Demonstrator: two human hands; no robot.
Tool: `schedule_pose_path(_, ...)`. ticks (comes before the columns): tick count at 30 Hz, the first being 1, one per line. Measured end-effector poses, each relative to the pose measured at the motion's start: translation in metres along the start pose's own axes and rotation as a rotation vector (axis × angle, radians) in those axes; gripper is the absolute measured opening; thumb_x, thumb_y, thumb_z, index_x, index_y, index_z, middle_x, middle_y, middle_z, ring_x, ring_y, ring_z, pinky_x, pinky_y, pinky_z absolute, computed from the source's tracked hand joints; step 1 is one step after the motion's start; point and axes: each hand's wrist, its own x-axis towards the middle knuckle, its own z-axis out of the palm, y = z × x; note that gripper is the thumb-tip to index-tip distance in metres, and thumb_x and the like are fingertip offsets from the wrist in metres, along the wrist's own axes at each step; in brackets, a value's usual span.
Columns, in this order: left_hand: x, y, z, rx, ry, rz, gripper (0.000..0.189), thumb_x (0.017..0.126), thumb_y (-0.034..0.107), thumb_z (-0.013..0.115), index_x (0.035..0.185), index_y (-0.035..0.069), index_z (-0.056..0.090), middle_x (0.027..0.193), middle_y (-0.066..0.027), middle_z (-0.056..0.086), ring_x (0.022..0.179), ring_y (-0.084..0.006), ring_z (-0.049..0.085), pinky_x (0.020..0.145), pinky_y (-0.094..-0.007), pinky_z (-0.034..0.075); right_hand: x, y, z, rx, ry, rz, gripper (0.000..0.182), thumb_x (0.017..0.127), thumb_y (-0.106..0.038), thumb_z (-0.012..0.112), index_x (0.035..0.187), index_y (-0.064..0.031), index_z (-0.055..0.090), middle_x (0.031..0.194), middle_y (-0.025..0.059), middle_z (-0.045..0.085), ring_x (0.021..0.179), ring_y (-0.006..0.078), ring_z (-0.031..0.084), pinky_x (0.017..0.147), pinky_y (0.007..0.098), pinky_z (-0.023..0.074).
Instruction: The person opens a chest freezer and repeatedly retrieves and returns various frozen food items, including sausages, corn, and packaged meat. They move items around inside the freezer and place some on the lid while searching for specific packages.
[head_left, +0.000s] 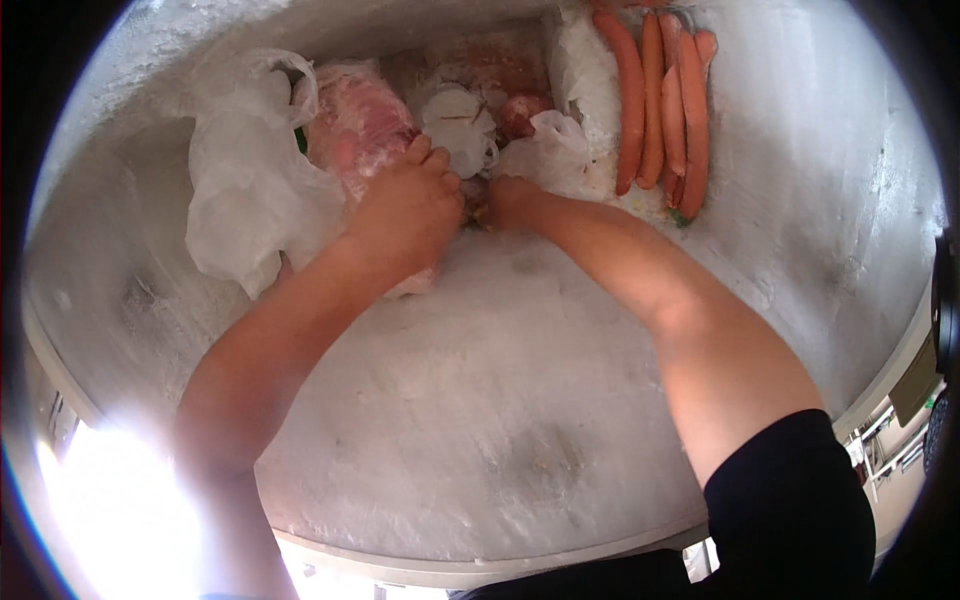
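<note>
Both of my hands reach down into a frosty chest freezer. My left hand has its fingers curled at the lower right edge of a plastic-wrapped piece of pink frozen meat; whether it grips the wrap is unclear. Close by on the right, my right hand reaches down beside a knotted whitish plastic bag, its fingertips hidden. Between and beyond the hands lies a pale round item in clear plastic. A dark red wrapped lump sits behind the knotted bag.
A large white plastic bag lies left of the meat. Several long orange-red sausages rest on a white frosted ledge at the right. Frosted freezer walls surround the things, and the freezer's rim curves along the near side.
</note>
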Motion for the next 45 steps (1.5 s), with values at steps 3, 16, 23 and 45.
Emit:
schedule_pose_path(3,-0.002,0.002,0.003,-0.031,0.002,-0.009,0.015,0.074,0.013,0.063,0.081,0.007,0.075,0.087,-0.0027,0.068,0.103,-0.0221,0.057,0.106,-0.0373,0.035,0.023,0.002,0.035,0.017,0.034,0.104,0.044,0.087,-0.042,0.057,0.115,-0.0114,0.069,0.112,0.0131,0.07,0.105,0.0297,0.066,0.093,0.0416,0.0489)
schedule_pose_path(16,0.006,0.004,0.003,-0.035,0.039,-0.042,0.016,0.071,0.017,0.062,0.076,0.007,0.073,0.086,-0.0055,0.065,0.101,-0.0247,0.057,0.103,-0.0383,0.038,0.036,0.007,0.063,0.069,0.078,0.036,0.039,0.084,-0.035,0.062,0.114,-0.0127,0.07,0.117,0.0129,0.069,0.107,0.0284,0.066,0.09,0.0432,0.0507)
schedule_pose_path(23,0.024,0.006,0.01,-0.053,0.06,-0.03,0.015,0.073,0.017,0.06,0.075,0.008,0.073,0.085,-0.0052,0.066,0.1,-0.0236,0.058,0.099,-0.0369,0.039,-0.005,0.012,-0.006,0.498,-0.636,0.148,0.036,0.074,-0.037,0.071,0.101,-0.0126,0.066,0.094,0.0066,0.068,0.085,0.0229,0.065,0.072,0.0417,0.0545)
schedule_pose_path(45,-0.036,0.086,-0.127,-0.178,-0.119,0.117,0.035,0.083,0.016,0.062,0.117,0.006,0.064,0.126,-0.0153,0.06,0.123,-0.0356,0.051,0.104,-0.0446,0.041,-0.582,-0.055,0.008,1.864,0.951,-0.465,0.04,0.089,-0.033,0.057,0.113,-0.0006,0.064,0.098,0.0095,0.071,0.086,0.0174,0.069,0.058,0.032,0.0529)
